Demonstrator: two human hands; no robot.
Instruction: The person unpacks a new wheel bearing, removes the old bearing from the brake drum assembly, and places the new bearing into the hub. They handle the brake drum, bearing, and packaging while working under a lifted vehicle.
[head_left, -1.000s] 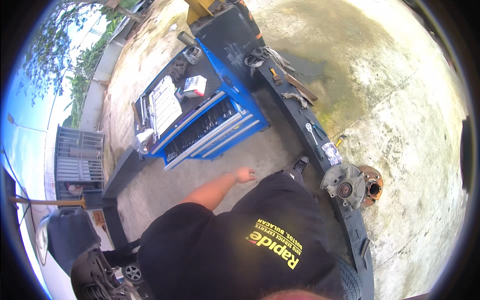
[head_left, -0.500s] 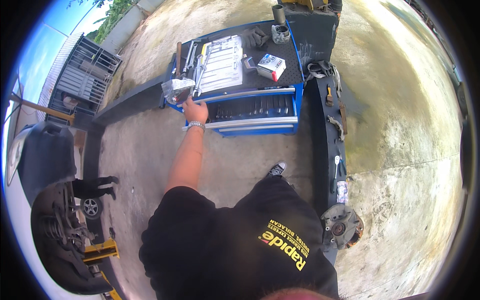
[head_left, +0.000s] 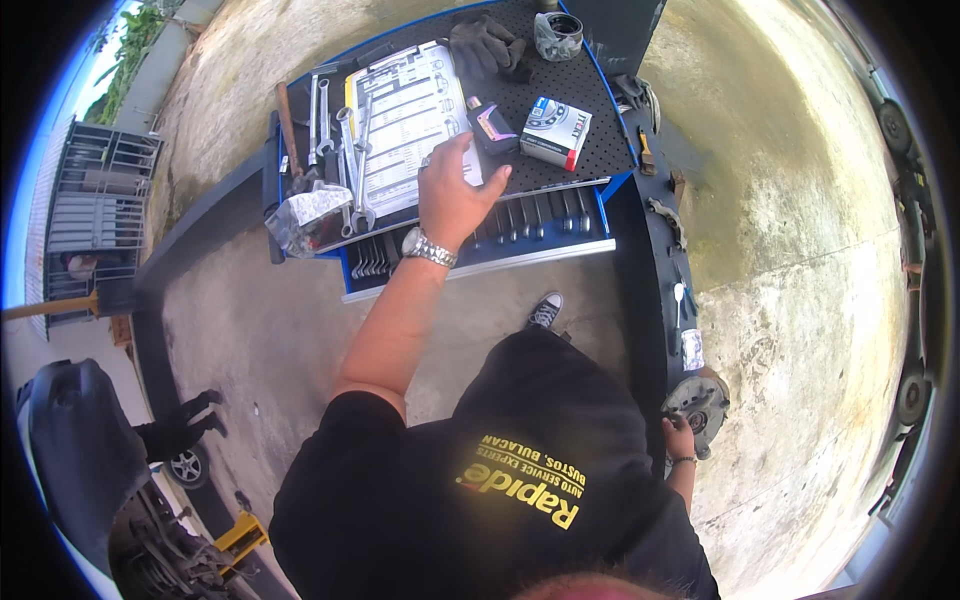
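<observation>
My left hand, a metal watch on its wrist, hovers over the near edge of a blue tool cart with its thumb and fingers apart, nothing in it. Close by lie printed sheets and a small dark packet with a coloured label. A white, blue and red box sits to the right. Below the hand, a drawer stands pulled out, with several wrenches inside. At the lower right, my right hand is curled beside a metal wheel hub; a dark piece shows at its fingertips, its kind unclear.
Combination wrenches, a hammer, a plastic bag and dark gloves cover the cart top. Along a dark ledge at right lie a brush and a ratchet. A raised vehicle stands at left.
My left hand has left the cart's front left edge and moved right, over the top. My right hand has come into view beside the hub. The cart looks closer; its drawer remains out.
</observation>
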